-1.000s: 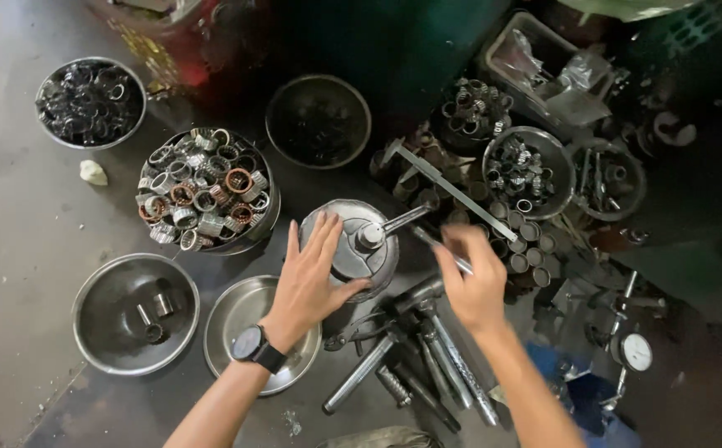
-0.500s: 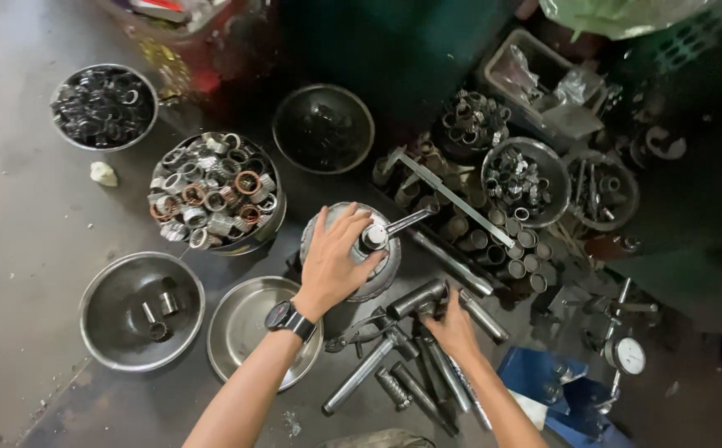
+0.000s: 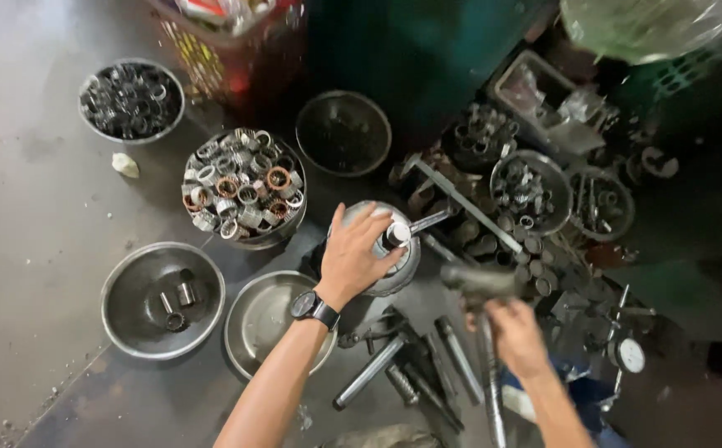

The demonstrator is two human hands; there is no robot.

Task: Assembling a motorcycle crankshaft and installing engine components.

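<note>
My left hand (image 3: 354,255), a black watch on its wrist, rests palm-down on a round metal block (image 3: 394,264) at the centre, fingers pinching a small cylindrical part (image 3: 397,235) that stands on top of it. My right hand (image 3: 514,332) grips a hammer (image 3: 479,286) by its handle; the dark head is blurred and raised just right of the block. Loose steel rods and punches (image 3: 415,365) lie on the floor between my forearms.
A bowl heaped with metal rings and bearings (image 3: 243,189) stands left of the block. Two steel bowls (image 3: 162,299) (image 3: 271,322) sit near my left arm, one holding several small sleeves. Further bowls of dark parts (image 3: 131,99) (image 3: 531,189), a red crate (image 3: 228,33) and a dial gauge (image 3: 629,355) surround the spot.
My right hand dropped to the tools on the floor, took up the hammer and lifted it. My left hand settled on the block and closed its fingers round the small part.
</note>
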